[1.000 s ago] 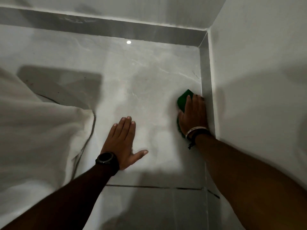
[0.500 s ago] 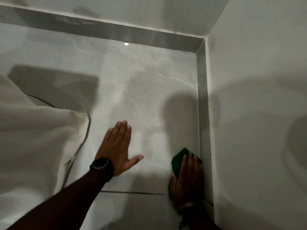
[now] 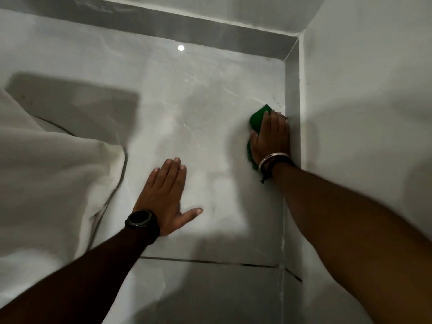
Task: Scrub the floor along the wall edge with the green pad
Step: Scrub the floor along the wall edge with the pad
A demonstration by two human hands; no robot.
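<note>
Your right hand (image 3: pixel 271 139) lies flat on the green pad (image 3: pixel 258 120) and presses it down on the floor (image 3: pixel 198 108). The fingers are stretched forward and close together, not curled around the pad. The pad sits on the tile just beside the grey skirting strip (image 3: pixel 292 94) at the foot of the right wall (image 3: pixel 362 101). Only its far corner and a narrow strip along the thumb side show from under your hand. The little-finger side of the hand is against the skirting; if the pad itself touches it, I cannot tell, because your hand covers that edge. On this wrist you wear a pale bangle (image 3: pixel 273 158) and a dark cord.

Your left hand (image 3: pixel 168 197) is open and holds nothing. The palm rests flat on the floor, fingers together and pointing forward, thumb spread to the right. It is well apart from the pad. A black watch (image 3: pixel 140 219) is on this wrist.

To the left, a white cloth (image 3: pixel 46 171) lies in folds over the floor. A dark grout line (image 3: pixel 210 261) crosses the tiles near your forearms.
</note>
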